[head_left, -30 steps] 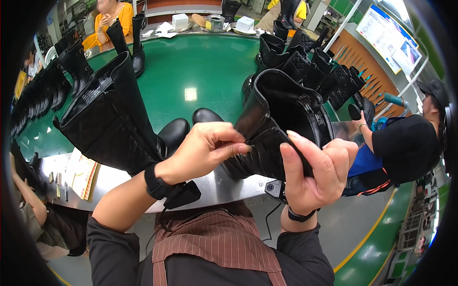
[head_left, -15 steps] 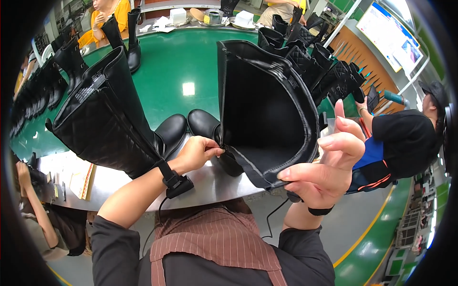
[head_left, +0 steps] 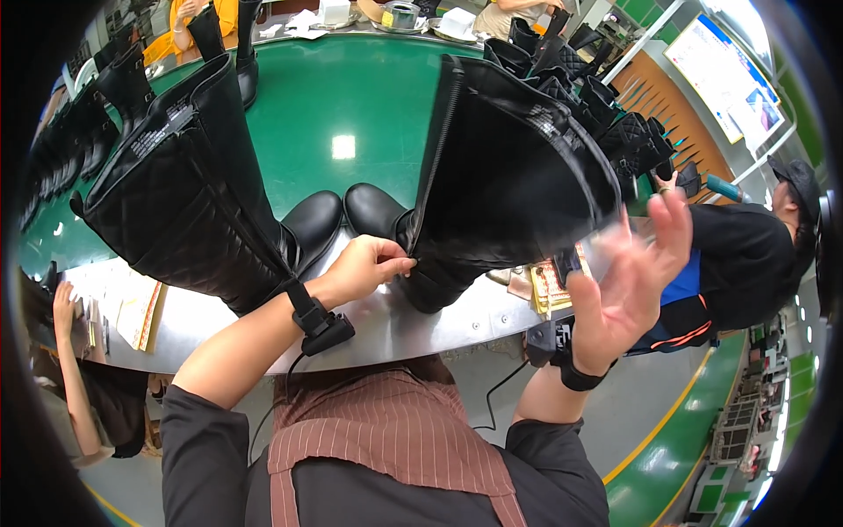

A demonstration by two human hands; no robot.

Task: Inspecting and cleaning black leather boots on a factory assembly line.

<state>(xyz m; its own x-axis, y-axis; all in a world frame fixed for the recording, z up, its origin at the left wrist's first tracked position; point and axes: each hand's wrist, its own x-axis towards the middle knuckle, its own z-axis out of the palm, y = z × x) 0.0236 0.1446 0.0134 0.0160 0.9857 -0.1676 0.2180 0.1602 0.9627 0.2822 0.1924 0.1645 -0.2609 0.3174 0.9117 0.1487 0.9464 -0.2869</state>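
Note:
Two tall black boots stand side by side on the metal edge of the table: a quilted left boot [head_left: 189, 211] and a right boot [head_left: 500, 167] whose shaft leans right. Along the right boot's left side runs a zipper [head_left: 444, 132]. My left hand [head_left: 364, 268] pinches at the zipper's lower end, near the ankle; the fingers mostly hide the pull. My right hand [head_left: 632, 285], partly blurred, is beside the shaft's upper right edge with fingers spread and nothing in it.
Many black boots stand at the far right [head_left: 562, 88] and left [head_left: 79, 154] of the green table [head_left: 351, 97]. Printed papers [head_left: 549, 285] lie by my right wrist. A person in dark clothes [head_left: 746, 259] is close on the right; another person's arm [head_left: 75, 378] shows at left.
My right hand has let go of the right boot's top edge and moved right, opening. The shaft has swung up and turned. My left hand keeps its pinch near the ankle.

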